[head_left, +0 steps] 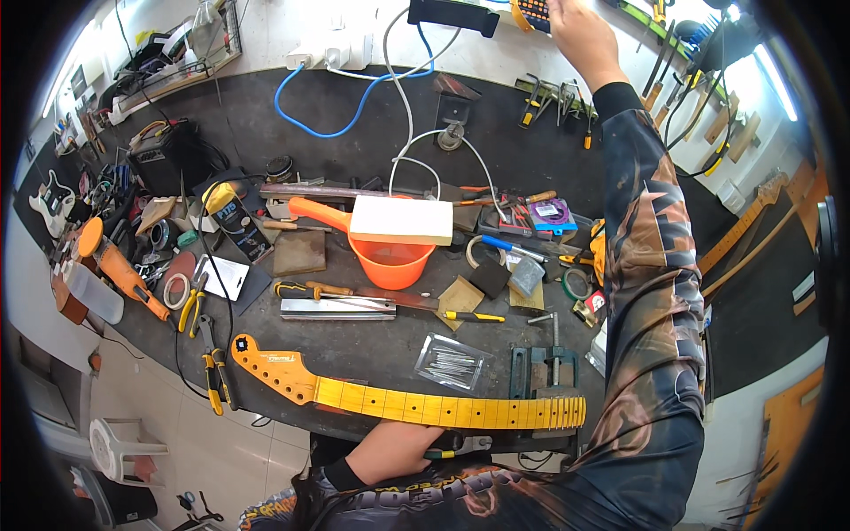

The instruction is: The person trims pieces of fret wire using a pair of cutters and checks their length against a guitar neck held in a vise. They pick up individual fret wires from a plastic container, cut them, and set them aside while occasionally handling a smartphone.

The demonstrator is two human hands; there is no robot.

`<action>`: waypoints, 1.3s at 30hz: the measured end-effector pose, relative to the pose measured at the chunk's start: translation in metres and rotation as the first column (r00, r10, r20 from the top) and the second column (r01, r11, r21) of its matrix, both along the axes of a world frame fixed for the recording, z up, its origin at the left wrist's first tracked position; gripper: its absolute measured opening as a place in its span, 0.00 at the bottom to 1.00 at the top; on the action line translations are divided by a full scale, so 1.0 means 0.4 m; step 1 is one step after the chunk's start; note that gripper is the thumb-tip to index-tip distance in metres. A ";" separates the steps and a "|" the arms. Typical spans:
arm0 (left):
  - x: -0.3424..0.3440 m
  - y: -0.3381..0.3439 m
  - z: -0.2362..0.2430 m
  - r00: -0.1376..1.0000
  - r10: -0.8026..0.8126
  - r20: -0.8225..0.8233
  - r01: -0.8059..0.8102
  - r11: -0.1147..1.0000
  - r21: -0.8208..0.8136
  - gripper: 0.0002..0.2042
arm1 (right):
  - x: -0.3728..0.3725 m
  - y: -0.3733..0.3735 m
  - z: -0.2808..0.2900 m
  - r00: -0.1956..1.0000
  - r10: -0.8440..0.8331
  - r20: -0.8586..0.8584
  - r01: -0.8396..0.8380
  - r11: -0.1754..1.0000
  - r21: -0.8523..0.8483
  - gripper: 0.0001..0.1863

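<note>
A maple guitar neck (443,410) lies across the bench's front edge, its headstock at the left. Just below it, my left hand (396,453) is closed around the handles of pliers (462,445) with black and yellow grips; the neck hides some fingers. My right arm stretches up to the top edge. There my right hand (584,40) grips the edge of a black panel with orange dots (533,12), its fingertips partly cut off. Behind the neck sits a clear packet of thin metal pieces (452,361), and a vise (546,367) stands near the fret end.
An orange dipper (394,265) with a pale block (403,220) across its rim stands mid-bench. Several pliers (213,367) lie left of the headstock. Files, sanding blocks and tape crowd the back. A blue cable (332,134) loops on the wall beside a black lamp-like bracket (453,16).
</note>
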State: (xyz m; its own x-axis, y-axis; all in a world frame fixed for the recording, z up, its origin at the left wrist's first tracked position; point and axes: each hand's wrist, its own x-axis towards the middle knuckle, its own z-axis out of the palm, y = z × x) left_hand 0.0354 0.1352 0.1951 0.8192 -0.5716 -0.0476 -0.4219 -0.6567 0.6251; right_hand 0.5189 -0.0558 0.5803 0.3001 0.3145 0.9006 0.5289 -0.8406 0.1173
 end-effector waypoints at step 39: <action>-0.001 -0.003 -0.004 1.000 -0.010 0.008 0.010 1.000 0.029 0.36 | 0.056 -0.085 0.028 0.969 0.225 0.101 -0.226 0.974 0.006 0.18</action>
